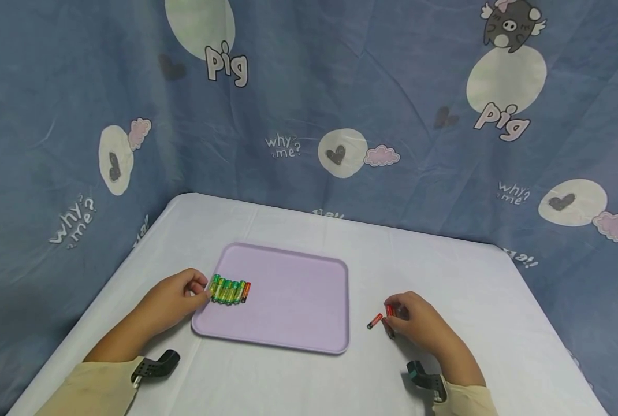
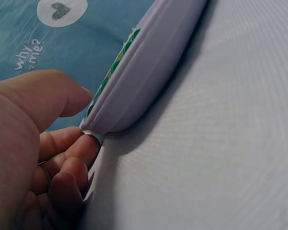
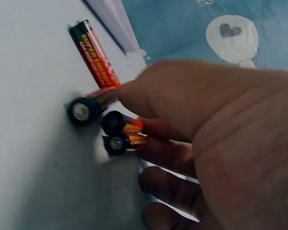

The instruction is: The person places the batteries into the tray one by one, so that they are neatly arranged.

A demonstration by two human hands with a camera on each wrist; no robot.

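Observation:
My left hand (image 1: 176, 297) is at the left rim of a lilac tray (image 1: 288, 300), thumb just above the rim and the other fingers loosely curled against its edge. Beside the thumb, several green batteries (image 1: 227, 291) lie in a row on the tray, with one red-and-black battery (image 1: 245, 292) at the row's right end. To the right of the tray, my right hand (image 1: 418, 320) pinches small red-and-black batteries (image 3: 122, 143) between thumb and fingers, low over the table. Another battery (image 3: 93, 55) lies on the cloth beside the thumb. The hand partly hides the held ones.
A white cloth covers the table (image 1: 444, 266). Behind it hangs a blue patterned curtain (image 1: 418, 86). Each wrist wears a black camera mount, the left mount (image 1: 155, 366) near the tray's lower left corner and the right mount (image 1: 425, 381) by the sleeve.

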